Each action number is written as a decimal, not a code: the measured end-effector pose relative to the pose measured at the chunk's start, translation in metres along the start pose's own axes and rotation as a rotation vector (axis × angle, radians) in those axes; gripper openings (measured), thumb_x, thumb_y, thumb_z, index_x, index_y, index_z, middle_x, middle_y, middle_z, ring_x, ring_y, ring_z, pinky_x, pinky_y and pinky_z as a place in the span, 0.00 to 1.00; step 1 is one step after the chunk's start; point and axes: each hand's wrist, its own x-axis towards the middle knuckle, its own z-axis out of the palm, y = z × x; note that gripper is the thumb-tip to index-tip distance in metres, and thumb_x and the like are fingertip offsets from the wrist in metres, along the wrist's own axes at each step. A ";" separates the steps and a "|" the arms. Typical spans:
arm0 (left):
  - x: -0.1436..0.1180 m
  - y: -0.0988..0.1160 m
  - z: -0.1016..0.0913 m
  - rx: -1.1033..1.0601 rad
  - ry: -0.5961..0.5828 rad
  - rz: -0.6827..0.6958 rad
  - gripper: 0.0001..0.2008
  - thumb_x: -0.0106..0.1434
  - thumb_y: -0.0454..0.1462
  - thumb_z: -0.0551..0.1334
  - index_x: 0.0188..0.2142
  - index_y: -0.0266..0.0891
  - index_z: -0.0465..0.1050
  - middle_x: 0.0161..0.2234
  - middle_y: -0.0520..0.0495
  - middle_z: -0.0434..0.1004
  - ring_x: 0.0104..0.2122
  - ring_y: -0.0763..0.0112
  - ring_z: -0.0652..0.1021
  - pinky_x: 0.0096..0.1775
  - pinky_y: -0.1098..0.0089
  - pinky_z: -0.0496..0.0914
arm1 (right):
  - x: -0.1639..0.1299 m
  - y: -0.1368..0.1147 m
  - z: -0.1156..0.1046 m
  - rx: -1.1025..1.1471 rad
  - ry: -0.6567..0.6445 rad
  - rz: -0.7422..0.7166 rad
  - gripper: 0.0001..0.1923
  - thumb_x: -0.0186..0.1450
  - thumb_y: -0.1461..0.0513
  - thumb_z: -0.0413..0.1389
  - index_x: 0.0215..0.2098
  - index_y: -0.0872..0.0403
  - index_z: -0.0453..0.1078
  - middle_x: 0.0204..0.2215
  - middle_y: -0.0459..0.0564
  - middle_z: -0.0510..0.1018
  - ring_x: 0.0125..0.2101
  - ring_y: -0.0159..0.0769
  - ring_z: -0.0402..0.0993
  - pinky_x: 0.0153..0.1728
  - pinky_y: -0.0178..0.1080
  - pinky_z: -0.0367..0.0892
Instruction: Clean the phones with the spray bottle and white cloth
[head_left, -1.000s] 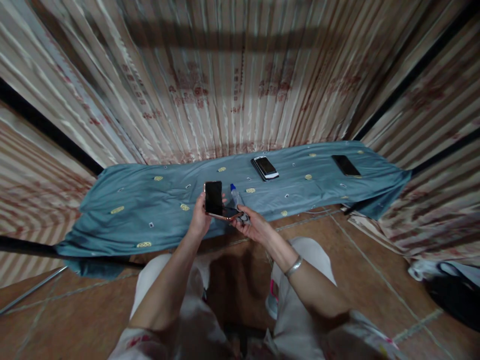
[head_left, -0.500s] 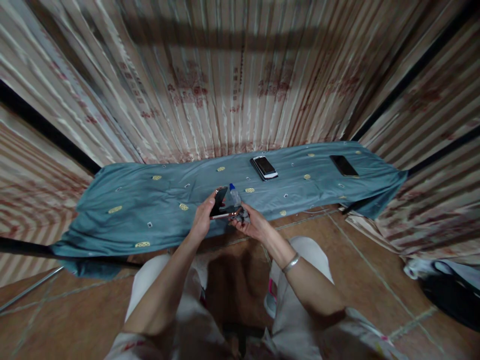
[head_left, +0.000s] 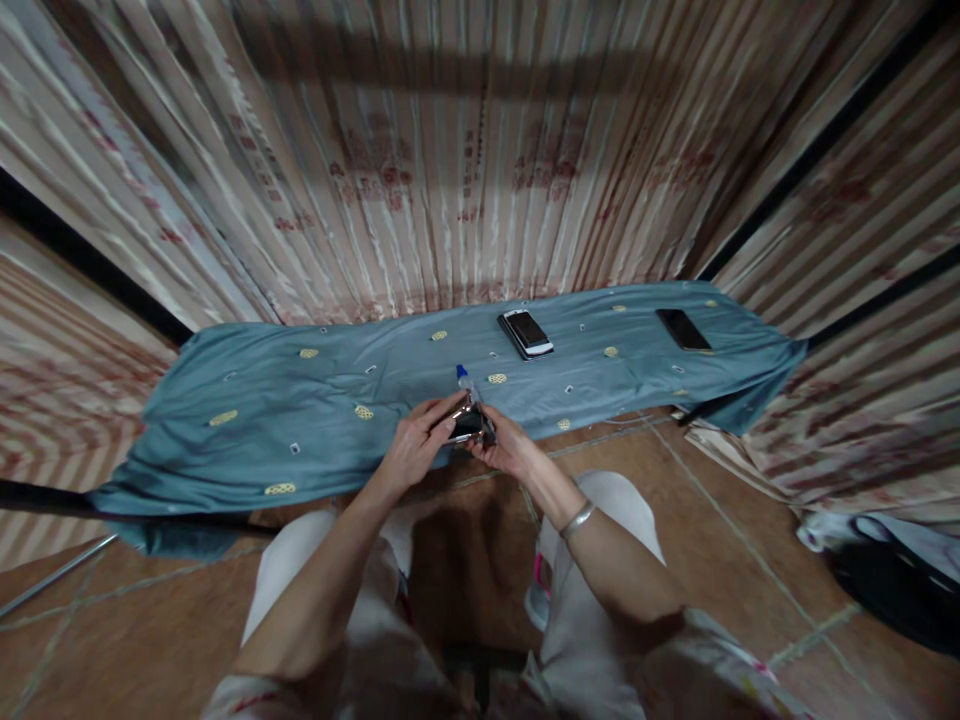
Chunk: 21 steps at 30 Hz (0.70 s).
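Over the near edge of the blue cloth (head_left: pixel 300 420), my left hand (head_left: pixel 416 450) and right hand (head_left: pixel 508 452) clasp a folding phone (head_left: pixel 465 425), half hiding a blue-capped bottle (head_left: pixel 465 381) behind; two phones (head_left: pixel 526 333) lie farther back.

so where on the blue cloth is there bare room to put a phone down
The widest bare stretch of the blue cloth lies left of both hands. A smaller gap sits between the white phone and the black phone. It is crowded around the small bottle.
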 end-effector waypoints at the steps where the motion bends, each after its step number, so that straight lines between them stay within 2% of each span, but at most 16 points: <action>1: -0.001 0.001 0.000 0.025 -0.014 0.003 0.17 0.58 0.40 0.68 0.48 0.48 0.82 0.49 0.45 0.82 0.52 0.54 0.77 0.63 0.61 0.62 | -0.001 -0.001 0.001 -0.001 0.013 0.004 0.14 0.70 0.55 0.57 0.29 0.53 0.66 0.17 0.41 0.72 0.14 0.25 0.67 0.15 0.26 0.66; 5: -0.004 0.001 -0.001 0.162 -0.057 0.029 0.18 0.59 0.43 0.67 0.49 0.47 0.82 0.49 0.43 0.80 0.52 0.54 0.76 0.61 0.59 0.64 | -0.004 -0.004 0.005 0.011 0.047 0.001 0.15 0.74 0.59 0.52 0.29 0.54 0.66 0.16 0.40 0.72 0.13 0.24 0.66 0.15 0.25 0.65; 8: -0.005 -0.003 -0.006 0.374 -0.168 0.125 0.22 0.65 0.47 0.61 0.56 0.45 0.77 0.53 0.41 0.77 0.53 0.55 0.75 0.60 0.55 0.65 | -0.005 -0.005 0.006 0.016 0.058 -0.005 0.16 0.75 0.61 0.48 0.30 0.54 0.67 0.16 0.41 0.73 0.13 0.24 0.66 0.15 0.25 0.65; 10: -0.005 -0.007 -0.008 0.476 -0.203 0.175 0.25 0.68 0.48 0.57 0.60 0.44 0.74 0.55 0.39 0.76 0.54 0.55 0.74 0.60 0.55 0.65 | -0.004 -0.005 0.005 0.019 0.030 -0.011 0.14 0.74 0.61 0.50 0.31 0.54 0.68 0.18 0.42 0.75 0.14 0.25 0.68 0.15 0.25 0.65; 12: -0.005 -0.013 -0.008 0.467 -0.167 0.174 0.26 0.68 0.50 0.56 0.60 0.44 0.73 0.55 0.39 0.76 0.55 0.55 0.74 0.60 0.55 0.66 | -0.003 -0.005 0.003 0.032 -0.024 -0.023 0.11 0.73 0.61 0.53 0.32 0.54 0.69 0.20 0.43 0.76 0.16 0.26 0.70 0.16 0.26 0.67; 15: -0.003 -0.022 -0.002 0.208 -0.052 0.053 0.25 0.66 0.51 0.58 0.58 0.44 0.76 0.55 0.41 0.78 0.55 0.55 0.75 0.59 0.56 0.66 | -0.003 -0.007 0.001 0.048 -0.055 -0.027 0.08 0.72 0.62 0.53 0.35 0.54 0.70 0.22 0.45 0.79 0.18 0.28 0.73 0.18 0.28 0.69; 17: -0.001 -0.026 0.005 -0.087 0.055 -0.122 0.26 0.63 0.53 0.61 0.55 0.42 0.77 0.55 0.41 0.78 0.54 0.53 0.77 0.53 0.57 0.72 | -0.005 -0.009 0.001 0.046 -0.028 -0.028 0.10 0.73 0.64 0.49 0.36 0.55 0.70 0.23 0.47 0.80 0.19 0.29 0.74 0.20 0.29 0.70; 19: 0.001 -0.028 0.011 -0.344 0.158 -0.286 0.26 0.61 0.53 0.63 0.50 0.38 0.78 0.49 0.40 0.81 0.48 0.52 0.80 0.47 0.56 0.76 | -0.006 -0.012 0.001 0.041 -0.017 -0.053 0.12 0.74 0.65 0.47 0.36 0.55 0.70 0.24 0.49 0.81 0.20 0.29 0.75 0.22 0.29 0.71; 21: 0.002 -0.026 0.015 -0.549 0.189 -0.398 0.23 0.62 0.51 0.62 0.46 0.36 0.78 0.43 0.39 0.83 0.43 0.55 0.82 0.44 0.54 0.77 | -0.006 -0.015 0.001 0.036 -0.056 -0.158 0.12 0.73 0.63 0.47 0.35 0.55 0.71 0.25 0.49 0.81 0.21 0.30 0.76 0.23 0.30 0.71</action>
